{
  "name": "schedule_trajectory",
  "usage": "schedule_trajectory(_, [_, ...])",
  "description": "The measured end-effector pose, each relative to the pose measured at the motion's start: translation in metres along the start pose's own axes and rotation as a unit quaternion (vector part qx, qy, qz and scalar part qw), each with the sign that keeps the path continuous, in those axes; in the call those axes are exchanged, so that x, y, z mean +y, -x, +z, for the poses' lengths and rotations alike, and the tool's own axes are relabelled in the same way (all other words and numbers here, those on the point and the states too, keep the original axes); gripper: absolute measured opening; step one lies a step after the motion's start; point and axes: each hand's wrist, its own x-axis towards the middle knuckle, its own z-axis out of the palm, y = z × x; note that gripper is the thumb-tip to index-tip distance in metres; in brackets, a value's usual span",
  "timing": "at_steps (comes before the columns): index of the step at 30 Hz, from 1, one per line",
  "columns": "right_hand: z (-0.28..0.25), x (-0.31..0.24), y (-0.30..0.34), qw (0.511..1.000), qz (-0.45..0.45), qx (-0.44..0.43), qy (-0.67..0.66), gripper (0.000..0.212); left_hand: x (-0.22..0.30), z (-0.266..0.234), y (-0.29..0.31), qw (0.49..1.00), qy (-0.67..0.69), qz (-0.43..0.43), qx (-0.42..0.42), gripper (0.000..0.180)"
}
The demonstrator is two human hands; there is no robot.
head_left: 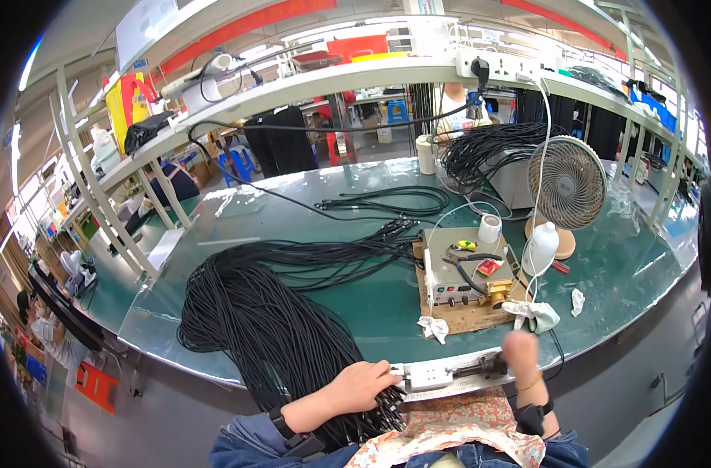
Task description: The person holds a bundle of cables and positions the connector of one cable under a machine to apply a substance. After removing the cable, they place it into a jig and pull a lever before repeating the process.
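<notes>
My left hand (365, 384) is closed at the left end of a long white fixture (430, 377), its fingertips pinched on a black cable end. The cable's tip is mostly hidden by the fingers. Under and beside that hand spreads a large bundle of black cables (270, 324), their ends drooping over the table's front edge. At the fixture's right end, my right hand (521, 351) is raised beside a dark metal clamp (492, 364). Motion smears its fingers, so I cannot tell whether it grips a lever there.
Behind the fixture stands a grey control box (455, 269) on a wooden board, with pliers (472, 273) on top. A white bottle (540, 249), a fan (566, 183) and a crumpled white glove (532, 315) are to the right. More cables (394, 200) lie farther back.
</notes>
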Motion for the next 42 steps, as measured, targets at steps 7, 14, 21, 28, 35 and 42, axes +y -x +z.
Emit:
schedule_trajectory(7, [0.008,-0.051,-0.007,1.000,-0.012,-0.023,0.007,0.029,-0.022,0.015,0.001,0.979,0.112,0.065,0.158,0.048])
schedule_trajectory(14, [-0.009,-0.027,-0.015,0.949,0.116,0.077,-0.282,0.037,-0.022,0.000,0.004,0.992,0.097,0.048,0.071,0.038])
schedule_trajectory(21, [-0.018,-0.023,-0.017,0.858,0.147,0.215,-0.444,0.040,-0.013,0.004,-0.001,0.991,0.113,0.002,0.066,0.036])
schedule_trajectory(28, [0.009,-0.050,-0.013,0.990,-0.078,-0.114,0.041,0.039,-0.021,-0.008,0.004,0.992,0.123,0.003,-0.002,0.035])
schedule_trajectory(35, [-0.007,-0.041,-0.011,0.962,0.083,0.034,-0.259,0.038,-0.029,-0.023,-0.005,0.977,0.209,0.009,0.042,0.029])
schedule_trajectory(42, [-0.007,-0.033,-0.010,0.956,0.067,0.115,-0.261,0.034,-0.024,-0.003,-0.005,0.991,0.081,0.075,0.080,0.032])
